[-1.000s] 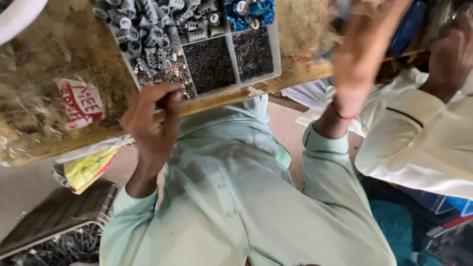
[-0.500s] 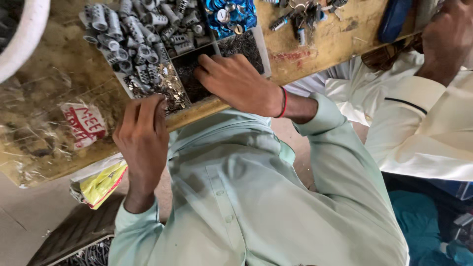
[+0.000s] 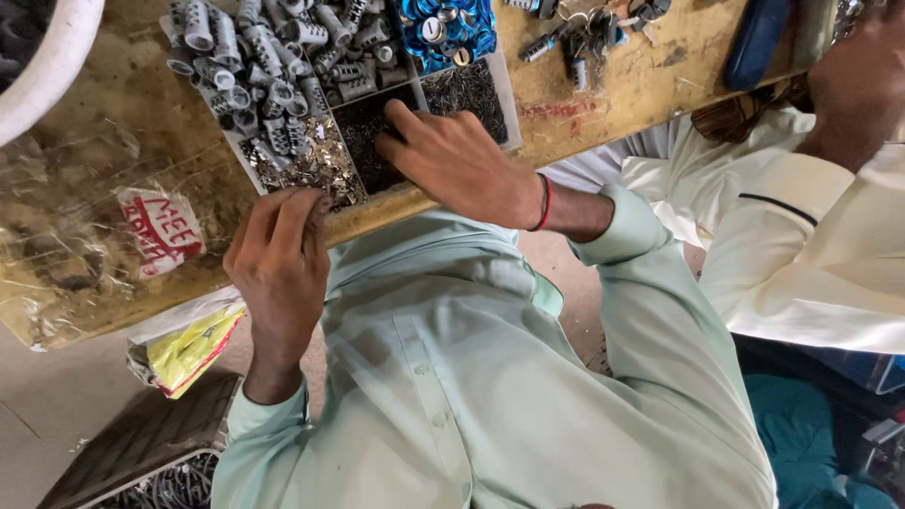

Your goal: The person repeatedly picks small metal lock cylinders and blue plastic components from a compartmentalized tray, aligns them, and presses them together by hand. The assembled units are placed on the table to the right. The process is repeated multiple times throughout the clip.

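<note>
Hands at a divided parts tray (image 3: 509, 104)

Right hand (image 3: 462, 165) dips curled fingers into dark small parts; left hand (image 3: 278, 259) pinches something unseen at the worktop (image 3: 650, 75) edge.

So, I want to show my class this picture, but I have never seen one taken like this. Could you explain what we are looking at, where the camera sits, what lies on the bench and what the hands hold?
The camera sits on a person's head and looks straight down, so the pale green shirt fills the lower half and the wooden bench lies at the top. There is no machine, only two bare hands. On the bench stands a compartment tray with grey metal cylinders, small shiny bits, dark tiny parts and blue caps. The right hand reaches into the dark parts. The left hand rests at the bench edge by the shiny bits; whether its grip holds anything I cannot tell. A crumpled plastic bag lies to the left. The white sleeve belongs to another person.
</note>
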`<state>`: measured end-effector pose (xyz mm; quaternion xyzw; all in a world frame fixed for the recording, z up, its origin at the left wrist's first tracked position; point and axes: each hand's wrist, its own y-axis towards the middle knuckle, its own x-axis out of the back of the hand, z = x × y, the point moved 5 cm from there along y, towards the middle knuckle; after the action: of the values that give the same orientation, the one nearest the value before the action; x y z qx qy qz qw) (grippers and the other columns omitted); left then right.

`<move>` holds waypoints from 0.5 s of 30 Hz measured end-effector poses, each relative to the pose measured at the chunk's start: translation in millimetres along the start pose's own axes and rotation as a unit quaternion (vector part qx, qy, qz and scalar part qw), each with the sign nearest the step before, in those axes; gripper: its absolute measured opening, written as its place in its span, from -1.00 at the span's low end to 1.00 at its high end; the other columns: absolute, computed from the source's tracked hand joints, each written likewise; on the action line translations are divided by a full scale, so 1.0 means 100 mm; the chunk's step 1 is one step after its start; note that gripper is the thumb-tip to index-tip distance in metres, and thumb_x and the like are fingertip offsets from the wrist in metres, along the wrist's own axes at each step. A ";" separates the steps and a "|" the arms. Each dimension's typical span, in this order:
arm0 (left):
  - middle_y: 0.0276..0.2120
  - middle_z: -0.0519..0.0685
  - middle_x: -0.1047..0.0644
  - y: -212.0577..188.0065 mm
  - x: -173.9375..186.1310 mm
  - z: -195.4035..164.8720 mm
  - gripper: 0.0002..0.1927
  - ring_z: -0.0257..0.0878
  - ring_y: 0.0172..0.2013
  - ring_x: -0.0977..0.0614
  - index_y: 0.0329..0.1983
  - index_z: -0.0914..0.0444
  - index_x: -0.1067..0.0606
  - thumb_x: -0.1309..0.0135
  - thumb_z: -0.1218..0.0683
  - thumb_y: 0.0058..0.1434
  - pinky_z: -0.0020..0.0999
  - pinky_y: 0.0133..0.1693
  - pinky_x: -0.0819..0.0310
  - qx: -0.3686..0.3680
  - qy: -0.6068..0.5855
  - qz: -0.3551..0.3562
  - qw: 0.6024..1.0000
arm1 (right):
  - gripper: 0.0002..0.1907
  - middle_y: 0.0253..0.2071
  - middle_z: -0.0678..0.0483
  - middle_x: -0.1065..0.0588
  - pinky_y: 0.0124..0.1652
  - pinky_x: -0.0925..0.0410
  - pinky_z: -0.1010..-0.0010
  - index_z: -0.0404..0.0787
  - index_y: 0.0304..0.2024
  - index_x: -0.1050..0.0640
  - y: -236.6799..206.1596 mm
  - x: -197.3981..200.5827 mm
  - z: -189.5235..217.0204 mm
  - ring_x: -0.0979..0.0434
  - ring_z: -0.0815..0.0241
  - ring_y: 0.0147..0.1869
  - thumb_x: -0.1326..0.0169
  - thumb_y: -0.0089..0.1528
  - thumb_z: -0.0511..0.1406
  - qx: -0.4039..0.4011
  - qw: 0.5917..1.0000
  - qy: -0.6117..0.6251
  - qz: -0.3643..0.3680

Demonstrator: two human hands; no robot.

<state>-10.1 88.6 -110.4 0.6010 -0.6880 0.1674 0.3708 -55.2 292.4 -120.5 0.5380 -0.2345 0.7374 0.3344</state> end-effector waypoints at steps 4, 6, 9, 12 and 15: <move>-0.11 0.06 -0.58 0.00 0.01 -0.01 -0.87 -0.02 -0.17 -0.64 -0.06 0.31 -0.55 -0.28 0.24 0.40 -0.18 -0.13 -0.54 0.007 -0.002 -0.013 1.000 | -0.77 -0.07 -0.15 -0.39 -0.38 -0.35 0.16 -0.38 -0.08 -0.48 -0.03 0.01 -0.01 -0.57 -0.03 -0.27 -0.09 0.23 -0.39 -0.008 0.999 0.038 -0.013; -0.11 0.05 -0.58 -0.01 0.03 -0.03 -0.86 -0.02 -0.14 -0.64 -0.05 0.29 -0.57 -0.28 0.24 0.38 -0.18 -0.09 -0.55 -0.005 -0.004 -0.027 1.000 | -0.78 -0.12 -0.12 -0.42 -0.35 -0.37 0.13 -0.37 -0.08 -0.47 -0.02 0.03 -0.03 -0.55 -0.09 -0.25 -0.12 0.23 -0.41 -0.033 0.996 0.077 -0.026; -0.14 0.03 -0.59 -0.02 0.05 -0.04 -0.84 -0.05 -0.17 -0.65 -0.03 0.28 -0.59 -0.30 0.25 0.37 -0.20 -0.12 -0.55 0.004 -0.011 -0.044 0.999 | -0.82 -0.15 -0.04 -0.45 -0.26 -0.41 0.17 -0.30 -0.08 -0.47 -0.04 0.12 -0.06 -0.56 -0.07 -0.19 -0.19 0.30 -0.42 -0.035 0.983 0.150 -0.096; -0.19 0.05 -0.61 -0.02 0.04 -0.01 -0.82 -0.15 -0.30 -0.65 -0.06 0.30 -0.61 -0.31 0.29 0.30 -0.29 -0.22 -0.54 0.041 -0.069 -0.067 0.995 | -0.88 -0.20 0.01 -0.46 -0.30 -0.37 0.29 -0.31 -0.07 -0.49 -0.09 0.14 -0.15 -0.50 0.07 -0.25 -0.17 0.38 -0.47 -0.059 0.954 0.269 -0.118; -0.20 0.03 -0.63 -0.01 -0.01 0.00 -0.80 -0.24 -0.32 -0.66 -0.10 0.30 -0.61 -0.28 0.33 0.22 -0.37 -0.24 -0.56 0.067 -0.142 -0.077 0.985 | -0.94 -0.35 0.13 -0.43 -0.42 -0.28 0.50 -0.33 -0.05 -0.48 -0.16 -0.01 -0.28 -0.41 0.34 -0.41 -0.08 0.46 -0.43 -0.152 0.831 0.530 -0.074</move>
<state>-9.6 89.1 -111.5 0.6935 -0.6722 0.0970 0.2403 -60.7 322.1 -130.6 0.0220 -0.0902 0.8375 0.5384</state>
